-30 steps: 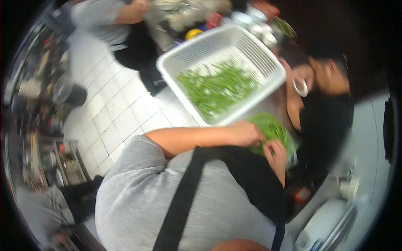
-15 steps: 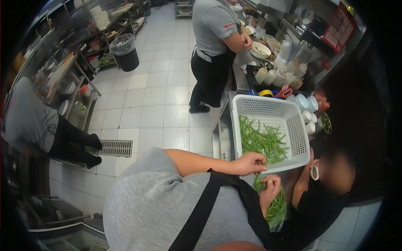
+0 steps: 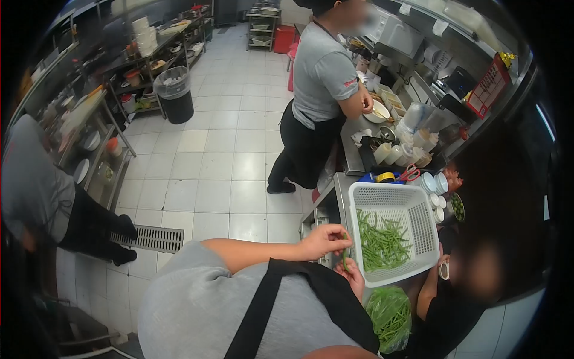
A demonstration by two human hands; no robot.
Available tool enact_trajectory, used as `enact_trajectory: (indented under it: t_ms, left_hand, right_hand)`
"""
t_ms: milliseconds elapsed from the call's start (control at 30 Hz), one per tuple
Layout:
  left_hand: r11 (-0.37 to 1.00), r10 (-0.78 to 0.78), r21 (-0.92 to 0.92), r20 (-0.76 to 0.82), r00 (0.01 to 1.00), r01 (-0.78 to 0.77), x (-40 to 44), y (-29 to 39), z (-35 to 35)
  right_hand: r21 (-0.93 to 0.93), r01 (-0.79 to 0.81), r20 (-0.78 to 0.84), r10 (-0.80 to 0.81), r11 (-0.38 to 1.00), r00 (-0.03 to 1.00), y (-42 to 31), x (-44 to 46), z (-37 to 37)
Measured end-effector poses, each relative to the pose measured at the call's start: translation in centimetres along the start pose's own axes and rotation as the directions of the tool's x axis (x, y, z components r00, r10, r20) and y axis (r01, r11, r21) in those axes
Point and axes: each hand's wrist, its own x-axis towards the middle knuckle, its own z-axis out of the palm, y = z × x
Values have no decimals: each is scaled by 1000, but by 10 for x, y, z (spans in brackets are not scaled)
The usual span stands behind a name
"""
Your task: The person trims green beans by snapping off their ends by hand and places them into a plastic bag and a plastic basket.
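Just left of the white plastic basket [image 3: 426, 206], my left hand [image 3: 324, 242] pinches a green bean [image 3: 345, 256] near its upper end. My right hand [image 3: 351, 277] is directly below, its fingers closed around the bean's lower part. Snapped green beans [image 3: 382, 242] lie in a loose pile inside the basket. A clear green-tinted plastic bag [image 3: 390, 317] full of whole beans rests below the basket, close to my apron.
Scissors [image 3: 409, 173], a yellow tape roll [image 3: 384, 177], white cups [image 3: 437, 206] and squeeze bottles [image 3: 393, 154] crowd the counter beyond the basket. One co-worker [image 3: 323, 78] stands at that counter. Another person [image 3: 445, 299] in black, holding a white cup [image 3: 443, 270], is at the right.
Both hands have moved left, away from the bag and the basket's near corner, and a green bean now shows between them. The camera view has shifted, so the basket appears lower.
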Motion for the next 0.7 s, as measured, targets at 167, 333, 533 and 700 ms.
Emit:
enact_trajectory:
  t_ms: [167, 333, 533, 700]
  left_hand:
    - [984, -11, 177, -79, 997, 25, -25, 26, -50]
    - [966, 74, 253, -111, 991, -44, -48, 56, -87]
    - [837, 159, 527, 25, 987, -148, -61, 77, -127]
    - [657, 121, 715, 214, 969, -240, -67, 89, -146]
  right_hand:
    - [-557, 109, 31, -110, 823, 993, 26, 18, 58]
    - [-848, 260, 149, -264, 461, 953, 48, 23, 112]
    - [-966, 257, 218, -485, 15, 847, 54, 26, 134]
    - [-948, 317, 304, -381, -29, 873, 50, 17, 152]
